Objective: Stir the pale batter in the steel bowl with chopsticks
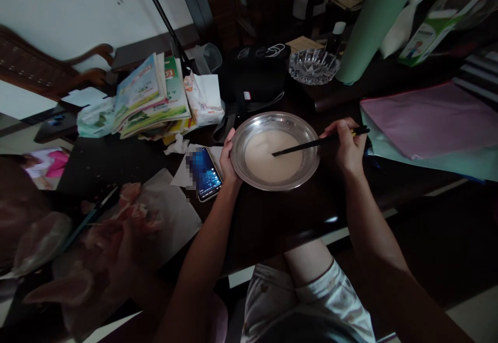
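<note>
A shallow metal bowl (pixel 280 183) of cloudy, off-white liquid (pixel 268 164) stands on the dark table before me. My left hand (pixel 229 159) grips its left rim, fingers along the outside. Black chopsticks (pixel 299 147) are pinched in my right hand (pixel 348 143), just right of the bowl. They slant down across the rim, and their tips rest in the liquid. Whether it is one stick or a pair pressed together is hard to make out. A lit phone (pixel 206 173) lies beside my left wrist.
At lower left a co-worker's hand (pixel 126 249) touches pinkish pieces (pixel 134 205) on white paper (pixel 171 208), with a knife (pixel 87 218) nearby. Books (pixel 150 96), tissues (pixel 204 96) and a black bag (pixel 252 83) stand behind. A glass ashtray (pixel 313 66), green roll (pixel 377 26) and pink folder (pixel 428 114) are rightward.
</note>
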Motion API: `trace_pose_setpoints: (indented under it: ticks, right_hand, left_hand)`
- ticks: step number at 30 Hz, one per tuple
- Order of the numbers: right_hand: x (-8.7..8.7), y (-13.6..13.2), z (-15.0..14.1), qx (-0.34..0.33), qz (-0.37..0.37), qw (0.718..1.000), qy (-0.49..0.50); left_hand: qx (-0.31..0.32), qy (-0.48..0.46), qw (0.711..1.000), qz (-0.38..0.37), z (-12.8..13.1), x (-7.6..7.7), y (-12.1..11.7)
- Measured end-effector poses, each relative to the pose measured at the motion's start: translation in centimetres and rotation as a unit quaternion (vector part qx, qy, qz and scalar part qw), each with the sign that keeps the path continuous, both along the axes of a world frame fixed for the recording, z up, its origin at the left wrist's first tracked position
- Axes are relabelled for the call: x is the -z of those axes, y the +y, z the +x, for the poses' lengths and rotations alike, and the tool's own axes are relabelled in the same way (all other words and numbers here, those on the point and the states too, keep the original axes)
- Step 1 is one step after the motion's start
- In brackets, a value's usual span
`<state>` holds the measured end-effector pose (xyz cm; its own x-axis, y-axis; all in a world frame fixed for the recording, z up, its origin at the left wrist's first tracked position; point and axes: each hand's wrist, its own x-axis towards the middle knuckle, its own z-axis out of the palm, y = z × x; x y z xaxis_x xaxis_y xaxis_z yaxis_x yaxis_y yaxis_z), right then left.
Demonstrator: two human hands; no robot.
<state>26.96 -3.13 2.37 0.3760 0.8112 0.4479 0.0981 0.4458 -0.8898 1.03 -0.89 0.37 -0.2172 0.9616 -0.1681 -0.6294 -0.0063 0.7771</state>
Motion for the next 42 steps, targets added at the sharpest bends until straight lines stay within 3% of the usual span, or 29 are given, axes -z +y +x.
trace_pose_setpoints:
  ticks: [5,10,16,22,27,32,38,42]
  right_hand:
    - [0.25,0.01,-0.03,-0.078,-0.013,0.996,-0.027]
    - [0.31,0.21,0.19,0.013,0.015,1.000,0.011]
    - [0.16,0.06,-0.05,-0.064,-0.003,0.998,-0.028]
    - [0.08,0.22,0.22,0.029,0.013,1.000,-0.001]
    - [-0.01,-0.03,-0.10,-0.057,-0.011,0.998,-0.015]
    - [0.27,0.22,0.20,0.014,0.020,1.000,0.005]
    - [0.21,0.06,-0.04,-0.076,0.006,0.997,-0.027]
    - [0.06,0.06,0.01,-0.014,0.021,0.999,-0.025]
  left_hand:
    - [-0.007,0.000,1.000,0.001,0.01,0.03,0.04]
    - [-0.005,0.016,1.000,0.002,-0.08,0.06,0.09]
    - [0.002,0.001,1.000,0.009,-0.13,0.28,0.09]
    - [0.002,-0.009,1.000,0.006,-0.07,0.12,0.09]
    - [-0.003,-0.010,1.000,-0.004,0.02,-0.09,0.01]
    - [-0.003,0.001,1.000,0.001,-0.01,-0.02,0.07]
    - [-0.003,0.011,1.000,-0.008,0.02,-0.20,0.02]
    - [-0.001,0.005,1.000,-0.003,0.00,-0.14,0.00]
